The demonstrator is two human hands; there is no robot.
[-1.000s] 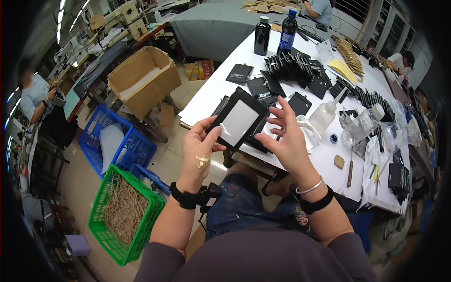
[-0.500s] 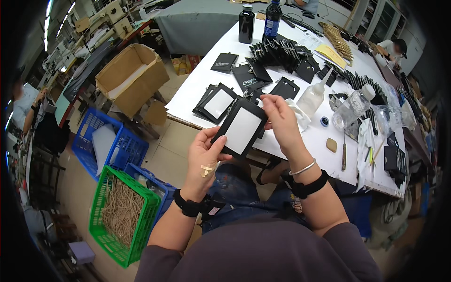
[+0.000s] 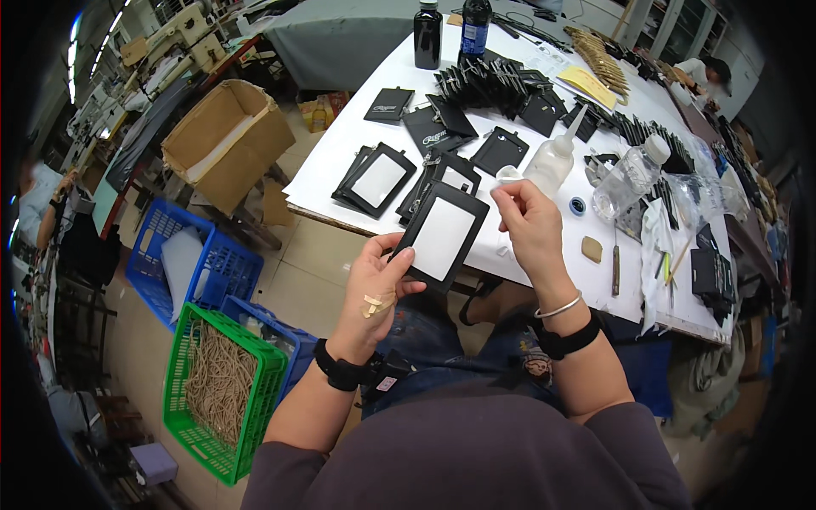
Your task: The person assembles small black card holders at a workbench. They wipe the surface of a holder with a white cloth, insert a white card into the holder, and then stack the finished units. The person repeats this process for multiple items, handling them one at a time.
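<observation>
A black card holder (image 3: 441,235) with a white window is gripped at its lower left edge by my left hand (image 3: 374,276), the thumb lying on its front. Just right of the holder, apart from it, my right hand (image 3: 531,223) is raised with thumb and fingers pinched together; whether anything small is between them I cannot make out. Behind the held piece, more black holders (image 3: 377,180) with white windows lie overlapped on the white table (image 3: 327,161). Another black holder (image 3: 500,151) rests near a squeeze bottle (image 3: 551,161) with a pointed nozzle.
On the table stand a clear plastic bottle (image 3: 625,183), a dark bottle (image 3: 428,38) and a fanned row of black holders (image 3: 483,87). A wooden-handled tool (image 3: 615,270) lies to the right. Left on the floor are a green crate (image 3: 223,391) of cord, blue crates (image 3: 183,263) and a cardboard box (image 3: 225,140).
My right hand has come away from the holder's upper right edge and moved right. The left hand keeps hold of the holder. The whole view has shifted slightly.
</observation>
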